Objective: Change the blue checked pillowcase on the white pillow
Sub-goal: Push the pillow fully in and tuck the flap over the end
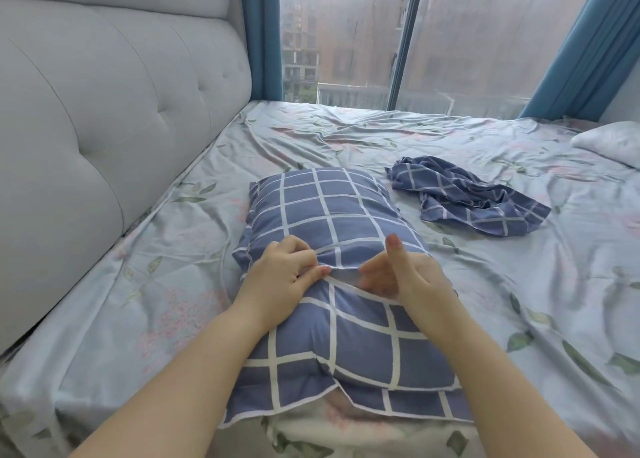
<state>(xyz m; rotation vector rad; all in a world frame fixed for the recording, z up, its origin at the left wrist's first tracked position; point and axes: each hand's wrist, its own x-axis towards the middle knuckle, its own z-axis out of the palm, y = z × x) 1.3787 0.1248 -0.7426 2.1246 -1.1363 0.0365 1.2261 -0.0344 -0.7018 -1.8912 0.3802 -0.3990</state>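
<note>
A pillow in a blue checked pillowcase lies lengthwise on the bed in front of me. Across its middle runs the overlapping flap of the case. My left hand pinches the edge of that flap between thumb and fingers. My right hand has its fingers tucked into the opening under the flap, thumb pointing up. A thin strip of white pillow shows in the gap between the hands. A second blue checked pillowcase lies crumpled on the sheet to the right.
The bed carries a pale floral sheet. A grey padded headboard stands along the left. A bare white pillow lies at the far right. Behind the bed are a large window and blue curtains.
</note>
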